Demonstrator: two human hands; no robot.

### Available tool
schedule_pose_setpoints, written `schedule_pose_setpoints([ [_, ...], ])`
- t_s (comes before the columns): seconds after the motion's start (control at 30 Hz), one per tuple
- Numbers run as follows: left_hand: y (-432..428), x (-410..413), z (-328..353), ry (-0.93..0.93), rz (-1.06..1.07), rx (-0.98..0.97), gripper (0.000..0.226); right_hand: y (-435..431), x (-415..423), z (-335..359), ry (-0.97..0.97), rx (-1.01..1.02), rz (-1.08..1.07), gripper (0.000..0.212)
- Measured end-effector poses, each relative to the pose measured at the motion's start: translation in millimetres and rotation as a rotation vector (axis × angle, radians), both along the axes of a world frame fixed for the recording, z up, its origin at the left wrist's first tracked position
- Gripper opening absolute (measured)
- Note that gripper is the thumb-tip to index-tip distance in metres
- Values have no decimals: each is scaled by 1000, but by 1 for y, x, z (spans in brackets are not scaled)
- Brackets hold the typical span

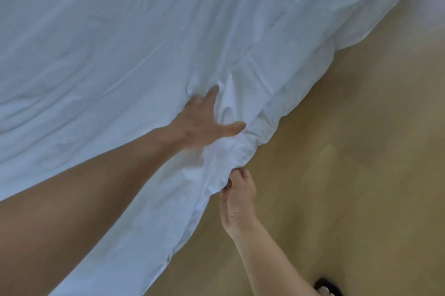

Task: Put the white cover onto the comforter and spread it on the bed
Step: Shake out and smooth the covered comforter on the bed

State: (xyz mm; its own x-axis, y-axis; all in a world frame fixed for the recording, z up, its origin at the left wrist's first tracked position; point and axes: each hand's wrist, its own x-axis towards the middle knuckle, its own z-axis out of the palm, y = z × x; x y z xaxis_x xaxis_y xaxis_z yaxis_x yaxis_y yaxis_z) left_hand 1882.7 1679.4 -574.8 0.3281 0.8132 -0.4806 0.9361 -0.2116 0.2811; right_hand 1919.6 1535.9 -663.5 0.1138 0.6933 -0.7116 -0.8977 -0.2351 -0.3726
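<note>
Hands on white cover (120, 42).
Left hand (204, 124) presses it, fingers splayed; right hand (238, 197) pinches its bunched edge below the left thumb, fingers curled.

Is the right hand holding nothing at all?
No, the right hand is pinching the bunched edge of the white cover where it hangs over the side of the bed.
</note>
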Motion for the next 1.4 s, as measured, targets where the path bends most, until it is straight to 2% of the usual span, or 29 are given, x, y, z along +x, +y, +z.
schedule_pose_setpoints([
  [0.1,4,54,10,172,-145,292,120,8,-9,15,-115,-29,112,6],
  [0.23,2,104,-13,432,-339,267,143,7,-12,36,-453,-66,179,5],
  [0.3,14,109,-22,536,-385,288,138,5,-10,42,-531,-70,243,9],
  [0.33,24,110,-21,530,-421,315,121,4,-8,43,-547,-87,276,11],
  [0.4,53,109,-10,392,-453,388,64,3,-4,38,-515,-125,286,14],
  [0.43,69,104,-2,316,-406,384,43,4,-2,32,-504,-152,293,16],
  [0.57,119,65,19,76,-159,283,12,16,13,9,-558,-259,406,11],
  [0.6,126,55,19,19,-106,243,11,26,20,7,-567,-276,385,11],
  [0.67,134,38,18,-99,-28,136,16,54,40,6,-549,-300,276,34],
  [0.73,140,28,16,-165,-37,43,20,88,60,7,-540,-296,187,55],
  [0.8,147,22,12,-198,-73,-23,22,123,74,-1,-563,-274,141,64],
  [0.93,157,15,1,-241,-117,-50,20,169,84,-12,-677,-337,129,30],
  [1.03,157,13,-4,-265,-124,-36,17,172,93,-10,-689,-386,-105,20],
  [1.13,152,17,-8,-262,-142,-37,18,133,101,-19,-673,-511,-305,27],
  [1.3,155,11,-4,-156,-214,36,18,107,96,-13,-645,-620,-433,33],
  [1.4,158,8,-1,-129,-227,60,19,96,86,-3,-711,-403,-410,39],
])
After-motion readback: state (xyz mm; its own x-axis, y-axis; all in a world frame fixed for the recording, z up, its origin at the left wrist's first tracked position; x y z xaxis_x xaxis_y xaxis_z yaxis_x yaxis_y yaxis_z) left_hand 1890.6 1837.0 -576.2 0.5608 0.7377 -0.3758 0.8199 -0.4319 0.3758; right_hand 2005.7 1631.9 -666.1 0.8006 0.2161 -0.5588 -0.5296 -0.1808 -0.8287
